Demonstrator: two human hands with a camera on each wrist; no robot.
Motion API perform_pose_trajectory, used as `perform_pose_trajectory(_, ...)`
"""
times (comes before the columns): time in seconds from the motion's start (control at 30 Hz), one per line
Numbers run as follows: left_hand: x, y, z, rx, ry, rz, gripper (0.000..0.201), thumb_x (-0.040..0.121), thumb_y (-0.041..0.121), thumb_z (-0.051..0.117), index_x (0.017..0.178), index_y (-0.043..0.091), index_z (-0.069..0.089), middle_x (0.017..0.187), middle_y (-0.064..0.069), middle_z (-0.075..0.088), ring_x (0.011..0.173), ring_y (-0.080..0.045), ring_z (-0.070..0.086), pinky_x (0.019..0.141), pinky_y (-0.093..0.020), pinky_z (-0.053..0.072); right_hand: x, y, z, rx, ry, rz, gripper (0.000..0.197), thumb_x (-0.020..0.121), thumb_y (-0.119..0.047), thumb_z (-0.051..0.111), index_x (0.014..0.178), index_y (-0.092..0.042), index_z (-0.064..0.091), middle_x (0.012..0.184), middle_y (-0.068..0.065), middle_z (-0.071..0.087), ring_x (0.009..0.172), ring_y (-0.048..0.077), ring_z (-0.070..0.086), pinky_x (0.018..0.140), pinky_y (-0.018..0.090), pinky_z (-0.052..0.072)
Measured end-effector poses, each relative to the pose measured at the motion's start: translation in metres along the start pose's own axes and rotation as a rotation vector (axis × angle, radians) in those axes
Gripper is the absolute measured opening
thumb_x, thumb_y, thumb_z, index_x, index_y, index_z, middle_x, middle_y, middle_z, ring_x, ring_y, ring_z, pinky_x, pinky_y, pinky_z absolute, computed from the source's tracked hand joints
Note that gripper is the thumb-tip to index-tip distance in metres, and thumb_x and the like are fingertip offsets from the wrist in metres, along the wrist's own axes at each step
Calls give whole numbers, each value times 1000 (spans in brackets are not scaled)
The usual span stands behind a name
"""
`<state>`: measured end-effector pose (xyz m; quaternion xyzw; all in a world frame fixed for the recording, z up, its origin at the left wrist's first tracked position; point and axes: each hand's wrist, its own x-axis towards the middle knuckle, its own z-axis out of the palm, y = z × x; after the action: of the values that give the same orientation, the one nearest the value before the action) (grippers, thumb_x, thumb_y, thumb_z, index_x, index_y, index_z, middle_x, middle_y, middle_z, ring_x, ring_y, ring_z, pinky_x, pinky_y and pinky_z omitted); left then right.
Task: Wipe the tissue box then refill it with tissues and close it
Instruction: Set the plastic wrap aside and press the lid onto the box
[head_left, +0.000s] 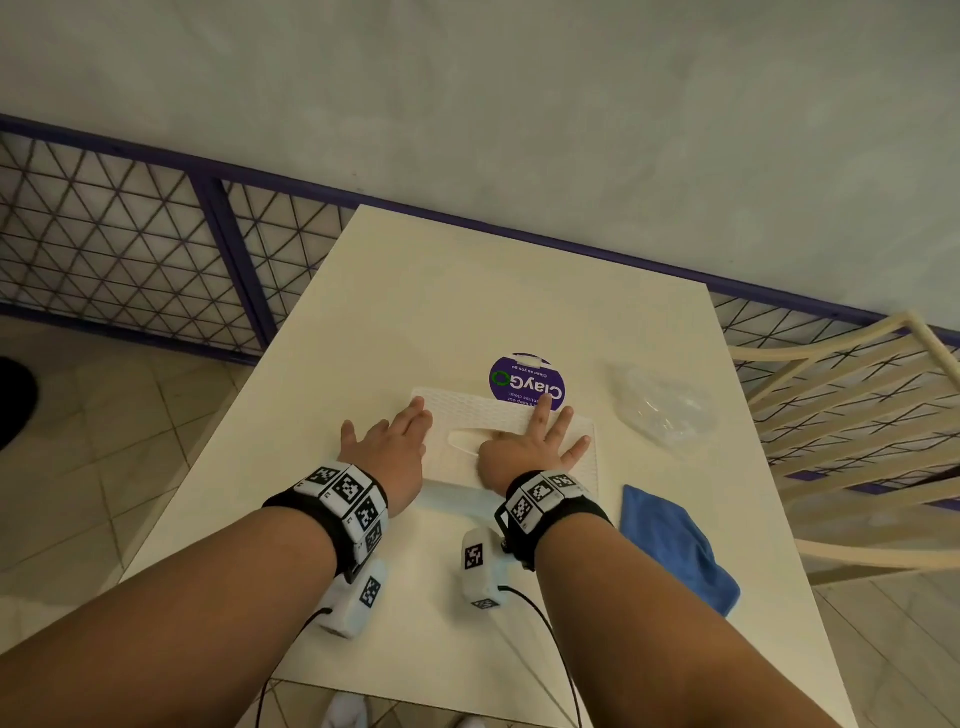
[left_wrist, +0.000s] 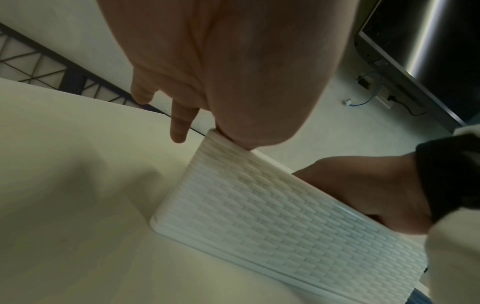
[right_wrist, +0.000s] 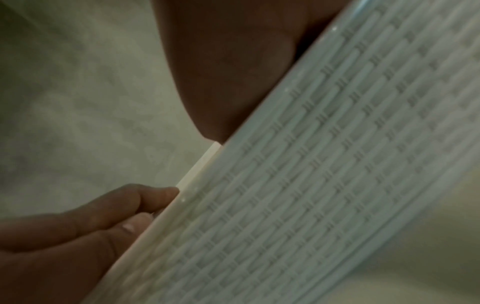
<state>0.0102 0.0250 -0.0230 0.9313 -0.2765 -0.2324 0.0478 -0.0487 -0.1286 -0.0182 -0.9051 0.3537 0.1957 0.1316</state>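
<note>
A white woven-pattern tissue box (head_left: 467, 413) lies flat on the table (head_left: 467, 291), its lid slot (head_left: 464, 441) facing up. My left hand (head_left: 395, 441) rests on the box's left end with straight fingers. My right hand (head_left: 535, 441) presses flat on the lid's middle and right, fingers spread. In the left wrist view the left palm (left_wrist: 221, 72) bears on the top edge of the box (left_wrist: 259, 216), with the right hand (left_wrist: 363, 189) on top behind. The right wrist view shows the box's side (right_wrist: 324, 174) under the right palm (right_wrist: 233, 72). Tissues are hidden.
A blue cloth (head_left: 675, 545) lies right of the box near the table's edge. A crumpled clear plastic wrapper (head_left: 660, 405) sits at the far right. A round purple sticker (head_left: 527, 384) lies behind the box. A cream chair (head_left: 857, 415) stands right, a mesh railing (head_left: 130, 234) behind.
</note>
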Motion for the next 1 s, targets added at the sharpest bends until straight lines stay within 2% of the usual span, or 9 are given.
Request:
perform_pose_trajectory(0.07,0,0,0,8,5,-4,54,100,21,21,150,27,3,158,15,-13,142,-17,21,114,-60,5,0,-2,-2,-20,-2,11,59,80,-25,31,138,-23,43,158,2,-24,141,33,-30,107,58,-24)
perform_pose_trajectory(0.13,-1,1,0,21,9,-5,54,100,22,22,150,27,3,158,15,-12,141,-17,23,114,-60,5,1,-4,-7,-75,-7,25,55,83,-25,32,136,-16,47,159,7,-17,142,38,-24,112,59,-17)
perform_pose_trajectory(0.3,-1,1,0,20,19,0,55,99,22,23,150,27,2,158,14,-13,140,-18,25,113,-61,7,5,-11,-15,-201,-47,54,54,85,-24,45,138,-17,43,159,14,-12,141,48,-17,113,62,-10)
perform_pose_trajectory(0.43,-2,0,1,4,16,4,55,99,22,21,151,27,2,158,14,-13,141,-18,25,114,-61,5,8,-8,-13,-177,-53,37,54,88,-27,43,141,-15,39,160,8,-12,142,45,-18,113,62,-12)
perform_pose_trajectory(0.57,-1,1,2,-7,11,1,54,100,22,20,151,27,3,158,14,-13,140,-17,26,114,-60,5,10,2,-8,-10,-46,-12,44,90,-33,39,126,-17,58,160,1,-16,143,36,-23,112,59,-14)
perform_pose_trajectory(0.73,-1,2,1,-18,9,-6,53,100,21,19,150,26,4,158,14,-13,138,-17,30,114,-60,6,10,4,-4,48,-28,-38,41,90,-45,40,119,-28,64,159,-1,-20,143,32,-26,111,58,-17)
perform_pose_trajectory(0.83,0,3,2,-13,11,-14,53,99,20,19,150,26,4,158,14,-13,137,-17,31,113,-61,6,8,5,-5,130,12,-56,39,87,-53,44,109,-33,70,160,-4,-10,145,30,-22,112,57,-15)
perform_pose_trajectory(0.93,-1,3,1,15,20,-17,54,99,20,21,150,26,4,159,13,-12,134,-18,35,113,-61,6,7,8,-10,235,32,-97,31,84,-46,51,85,-27,75,158,-8,8,147,24,-11,114,59,-11)
perform_pose_trajectory(1.0,-1,3,1,33,19,-16,55,98,20,21,150,26,3,159,13,-13,133,-18,37,113,-61,6,8,9,-14,271,55,-163,25,84,-38,53,80,-22,73,156,-10,18,147,18,1,111,64,-6)
